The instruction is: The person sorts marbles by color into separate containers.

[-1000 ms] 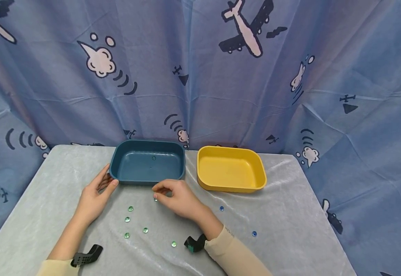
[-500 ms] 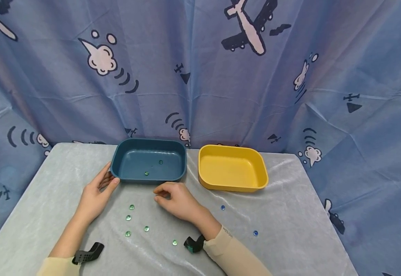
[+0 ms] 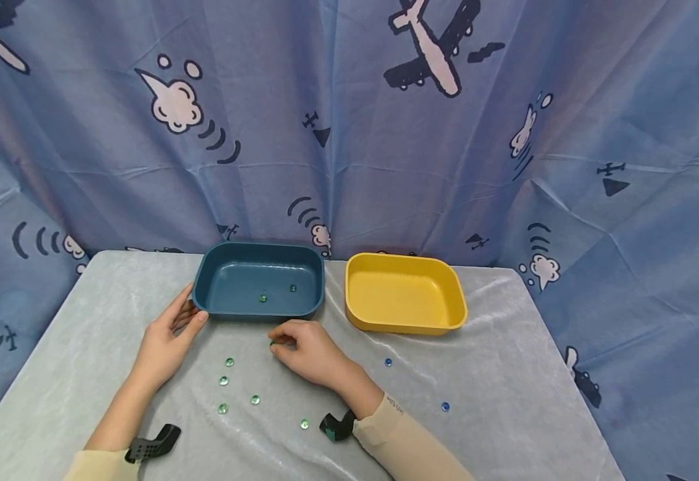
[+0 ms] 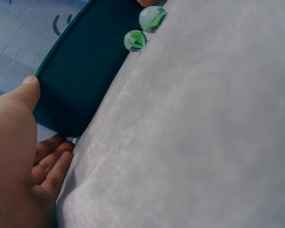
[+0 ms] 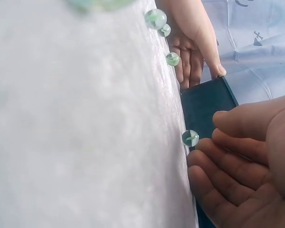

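In the head view my left hand [image 3: 164,346] holds the left front corner of a dark teal plastic bin [image 3: 258,315]. The left wrist view shows the thumb on its rim and bent fingers by its lower edge. Two green glass marbles lie inside, one of them a green marble [image 3: 293,288] toward the right. Just before the bin's front wall is my right hand [image 3: 310,347], thumb and fingers loosely bent and apart. Right at its fingertips sits another clear green marble [image 5: 190,138], mostly hidden by the thumb in the head view.
Several green marbles, such as one marble [image 3: 256,399], are scattered before the teal bin. Two blue marbles, one a blue marble [image 3: 388,362], lie at the right. Beside the teal bin stands a yellow bin [image 3: 406,329]. A blue curtain [image 3: 349,133] hangs behind the grey cloth-covered table [image 3: 505,374].
Two green marbles now show in the teal bin, where one showed a second ago; they have rolled rightward. My right hand has shifted slightly toward me; the left keeps its hold.
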Demonstrator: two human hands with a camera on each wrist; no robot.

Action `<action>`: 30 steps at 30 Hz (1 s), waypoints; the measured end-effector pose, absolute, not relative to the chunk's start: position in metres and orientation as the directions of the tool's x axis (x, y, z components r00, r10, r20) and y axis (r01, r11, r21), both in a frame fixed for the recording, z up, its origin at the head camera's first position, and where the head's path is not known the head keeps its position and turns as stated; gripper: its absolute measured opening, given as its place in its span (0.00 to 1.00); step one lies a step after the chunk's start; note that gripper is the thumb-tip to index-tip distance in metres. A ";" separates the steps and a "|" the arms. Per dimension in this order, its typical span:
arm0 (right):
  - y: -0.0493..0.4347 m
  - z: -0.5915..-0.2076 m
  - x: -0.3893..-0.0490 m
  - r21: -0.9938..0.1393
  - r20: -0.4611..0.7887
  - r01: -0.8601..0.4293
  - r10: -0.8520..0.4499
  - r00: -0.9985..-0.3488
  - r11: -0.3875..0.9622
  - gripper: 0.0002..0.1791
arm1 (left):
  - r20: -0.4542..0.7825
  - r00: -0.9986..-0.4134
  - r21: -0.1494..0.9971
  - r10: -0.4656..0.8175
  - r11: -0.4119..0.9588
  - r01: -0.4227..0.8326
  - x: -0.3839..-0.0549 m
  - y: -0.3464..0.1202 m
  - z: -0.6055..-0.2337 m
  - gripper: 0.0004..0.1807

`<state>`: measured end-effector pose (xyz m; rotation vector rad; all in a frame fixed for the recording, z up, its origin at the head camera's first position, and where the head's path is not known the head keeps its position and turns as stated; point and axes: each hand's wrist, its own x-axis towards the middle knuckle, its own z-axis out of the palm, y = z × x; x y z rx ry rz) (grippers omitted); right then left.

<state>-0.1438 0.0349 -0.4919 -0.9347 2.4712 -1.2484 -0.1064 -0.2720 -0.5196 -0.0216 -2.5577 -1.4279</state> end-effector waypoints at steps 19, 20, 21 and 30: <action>0.028 -0.500 -0.145 -0.680 0.129 -0.536 -0.638 -0.759 0.500 0.09 | 0.204 -0.974 0.827 -0.101 0.550 0.116 -0.108 -0.273 -0.520 0.39; 0.028 -0.500 -0.144 -0.678 0.124 -0.534 -0.638 -0.760 0.505 0.09 | 0.203 -0.974 0.828 -0.101 0.548 0.116 -0.108 -0.273 -0.520 0.39; 0.027 -0.500 -0.144 -0.677 0.116 -0.530 -0.637 -0.762 0.511 0.09 | 0.202 -0.974 0.829 -0.101 0.548 0.115 -0.108 -0.273 -0.520 0.39; 0.026 -0.501 -0.143 -0.652 0.119 -0.537 -0.627 -0.770 0.535 0.08 | 0.210 -0.972 0.830 -0.103 0.544 0.122 -0.108 -0.272 -0.521 0.38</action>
